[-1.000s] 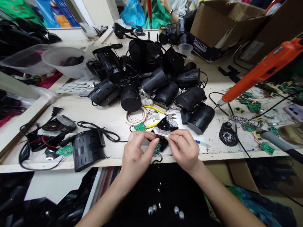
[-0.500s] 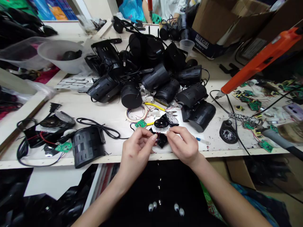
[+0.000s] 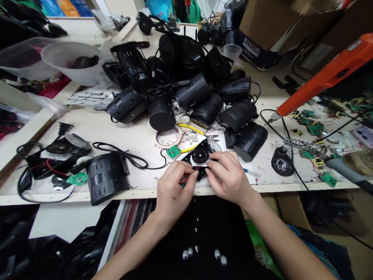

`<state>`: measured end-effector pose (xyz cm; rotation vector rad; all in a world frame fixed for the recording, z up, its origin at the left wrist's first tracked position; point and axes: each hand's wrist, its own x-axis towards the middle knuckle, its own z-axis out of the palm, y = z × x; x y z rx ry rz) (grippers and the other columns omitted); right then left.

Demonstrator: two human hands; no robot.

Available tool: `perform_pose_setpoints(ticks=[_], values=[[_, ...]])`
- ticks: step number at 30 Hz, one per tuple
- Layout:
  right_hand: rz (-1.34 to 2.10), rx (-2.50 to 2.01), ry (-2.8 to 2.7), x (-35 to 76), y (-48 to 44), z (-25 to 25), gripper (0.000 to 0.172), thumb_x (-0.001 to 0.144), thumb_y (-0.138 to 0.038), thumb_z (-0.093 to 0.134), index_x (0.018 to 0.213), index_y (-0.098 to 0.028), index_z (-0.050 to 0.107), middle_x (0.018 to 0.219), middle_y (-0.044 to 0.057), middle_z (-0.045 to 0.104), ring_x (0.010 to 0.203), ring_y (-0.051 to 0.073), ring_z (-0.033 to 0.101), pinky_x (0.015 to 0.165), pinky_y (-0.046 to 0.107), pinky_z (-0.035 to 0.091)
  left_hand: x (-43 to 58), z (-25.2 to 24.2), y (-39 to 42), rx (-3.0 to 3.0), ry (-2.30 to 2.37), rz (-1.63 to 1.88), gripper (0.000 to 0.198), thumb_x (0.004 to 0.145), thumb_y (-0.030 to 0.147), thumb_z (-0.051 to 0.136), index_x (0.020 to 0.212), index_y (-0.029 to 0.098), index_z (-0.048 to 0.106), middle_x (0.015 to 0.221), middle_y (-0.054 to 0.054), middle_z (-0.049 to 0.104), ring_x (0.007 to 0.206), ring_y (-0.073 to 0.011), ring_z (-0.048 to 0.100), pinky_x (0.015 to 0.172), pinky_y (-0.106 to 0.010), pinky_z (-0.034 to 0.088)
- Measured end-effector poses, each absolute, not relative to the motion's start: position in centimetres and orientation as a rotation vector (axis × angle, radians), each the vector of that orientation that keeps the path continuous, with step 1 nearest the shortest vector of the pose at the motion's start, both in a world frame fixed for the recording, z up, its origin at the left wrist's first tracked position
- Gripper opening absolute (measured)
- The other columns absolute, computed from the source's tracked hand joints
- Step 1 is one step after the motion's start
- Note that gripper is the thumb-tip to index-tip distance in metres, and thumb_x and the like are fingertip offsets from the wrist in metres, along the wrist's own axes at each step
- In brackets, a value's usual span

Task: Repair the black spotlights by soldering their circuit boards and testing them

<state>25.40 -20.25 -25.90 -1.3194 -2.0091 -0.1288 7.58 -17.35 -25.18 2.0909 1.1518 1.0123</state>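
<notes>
At the front edge of the workbench [image 3: 116,132], my left hand [image 3: 172,190] and my right hand [image 3: 230,177] meet with fingers pinched on a small black lamp part with thin wires [image 3: 198,173]. A round black LED disc on a white board [image 3: 200,156] lies just beyond my fingers. What exactly sits inside the left pinch is partly hidden by my fingers. A green circuit board [image 3: 173,151] and yellow-handled cutters [image 3: 192,136] lie just behind the hands.
A heap of black spotlight housings [image 3: 186,89] with cables fills the bench's middle. An orange hanging screwdriver [image 3: 326,77] crosses at right above green boards [image 3: 309,126] and a soldering iron [image 3: 344,171]. A black housing [image 3: 107,182] stands at left. Cardboard box [image 3: 268,27] and another person sit behind.
Both hands have dropped slightly toward the bench edge and closed in on the small part. The view has tilted a little; the bench items stay where they were.
</notes>
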Motion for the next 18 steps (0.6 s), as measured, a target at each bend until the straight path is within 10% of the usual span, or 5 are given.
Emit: perform_pose_setpoints(ticks=[13,18], values=[[0.063,-1.321,-1.675,23.9,-20.9,-27.3,0.007,0.090,-0.012,0.059,0.086,-0.018,0.059,0.098,0.012,0.059,0.098,0.024,0.062,0.082,0.040,0.055,7.4,-25.1,-17.2,1.326,1.116,0.979,0.016,0.078,0.028,0.072,0.073,0.016,0.063,0.096,-0.005,0.066,0.063,-0.0108,0.060,0.061,-0.025,0.053],[0.113,-1.319,-1.674,23.3,-20.6,-27.3,0.008,0.086,-0.012,0.061,0.082,-0.019,0.059,0.095,0.009,0.056,0.097,0.024,0.061,0.080,0.040,0.053,6.7,-25.8,-17.8,1.561,1.265,1.117,0.011,0.080,0.026,0.071,0.072,0.019,0.068,0.090,-0.004,0.060,0.089,-0.0168,0.061,0.069,-0.023,0.053]])
